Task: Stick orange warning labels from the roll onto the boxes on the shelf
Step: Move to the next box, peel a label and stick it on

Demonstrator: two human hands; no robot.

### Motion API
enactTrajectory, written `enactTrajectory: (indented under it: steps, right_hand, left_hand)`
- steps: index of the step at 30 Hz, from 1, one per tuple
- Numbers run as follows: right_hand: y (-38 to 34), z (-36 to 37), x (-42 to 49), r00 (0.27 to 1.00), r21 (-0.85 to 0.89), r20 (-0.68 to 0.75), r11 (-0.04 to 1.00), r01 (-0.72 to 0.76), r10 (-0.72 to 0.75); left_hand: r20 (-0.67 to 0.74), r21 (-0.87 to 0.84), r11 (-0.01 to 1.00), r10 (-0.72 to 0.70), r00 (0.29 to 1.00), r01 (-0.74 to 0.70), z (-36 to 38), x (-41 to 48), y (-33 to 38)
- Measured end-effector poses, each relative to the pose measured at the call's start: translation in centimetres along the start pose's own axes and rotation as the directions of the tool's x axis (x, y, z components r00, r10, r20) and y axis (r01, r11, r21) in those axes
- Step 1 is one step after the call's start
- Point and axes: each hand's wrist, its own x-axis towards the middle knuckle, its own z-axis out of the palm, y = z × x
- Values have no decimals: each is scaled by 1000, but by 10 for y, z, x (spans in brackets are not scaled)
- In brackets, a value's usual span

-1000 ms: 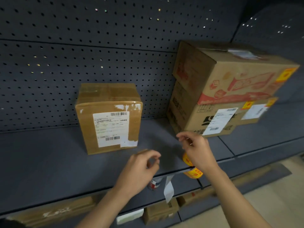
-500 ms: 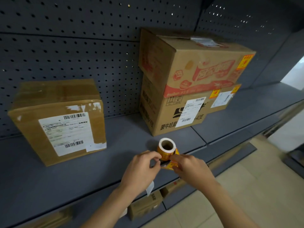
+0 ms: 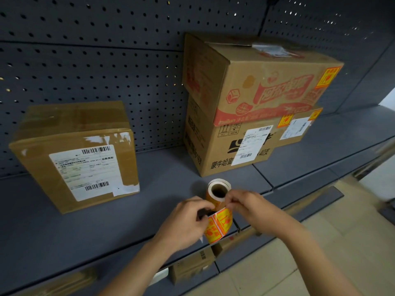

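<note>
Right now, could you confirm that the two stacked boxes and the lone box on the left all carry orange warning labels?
Not quite: the head view shows the lone box carries only a white shipping label; the two stacked boxes do carry orange warning labels.

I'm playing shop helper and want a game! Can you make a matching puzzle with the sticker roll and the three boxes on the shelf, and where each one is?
Things:
1. label roll
2. taped box
3. red-printed box
4. black-printed box

Places:
A. on top of another box
B. alone at the left
C. underneath another box
D. pinched by the left hand and right hand

Right pairs: 1-D, 2-B, 3-A, 4-C.
</note>
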Motion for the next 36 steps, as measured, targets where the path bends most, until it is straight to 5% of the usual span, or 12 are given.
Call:
enactTrajectory:
  steps: [6,13,20,25,36]
  right_hand:
    - [1,-22,7,1000,207,-27,978,-6,12]
    - [1,-18,21,997,110,-78,994,-15,23]
    - [-23,-11,24,969,182,-211,969,169,-129]
    - [-49,-2,24,962,170,-124,950,263,-244]
    - [-70,13,40,958,70,-43,956,286,-284]
  left_hand:
    - [130,-133,988,-59,990,77,-8,-1,1]
    - [287,-231,960,-90,954,160,-38,-5,-2]
    - [193,-421,885,-127,973,199,-51,-12,-7]
    - [142,-559,812,-107,984,168,-58,-16,-9]
    - [-26,-501,863,-85,996,61,-71,-21,-20]
